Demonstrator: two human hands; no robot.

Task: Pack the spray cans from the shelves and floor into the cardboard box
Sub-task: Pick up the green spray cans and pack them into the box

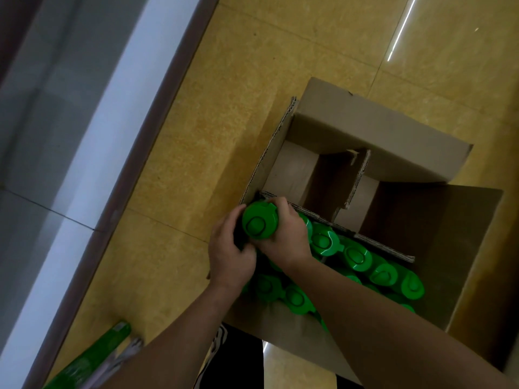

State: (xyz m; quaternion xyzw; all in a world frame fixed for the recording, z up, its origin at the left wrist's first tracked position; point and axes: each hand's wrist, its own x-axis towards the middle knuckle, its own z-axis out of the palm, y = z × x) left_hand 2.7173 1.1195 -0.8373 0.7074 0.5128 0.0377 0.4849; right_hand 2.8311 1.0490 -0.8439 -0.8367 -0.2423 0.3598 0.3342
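An open cardboard box [373, 130] stands on the yellow floor, split inside by cardboard dividers [362, 169]. Its near half holds several spray cans with green caps [356, 255], upright in rows. Both hands hold one green-capped spray can [257, 223] upright at the box's left corner, against the divider. My left hand [229, 256] wraps its left and lower side. My right hand [286, 234] grips its right side, the forearm lying across the packed cans. The can's body is hidden by the hands.
The far compartments [328, 178] of the box hold nothing visible. A green spray can [92, 357] lies on the floor at the bottom left, beside a grey wall base [118, 209]. The box flaps [460, 248] stand open on the right.
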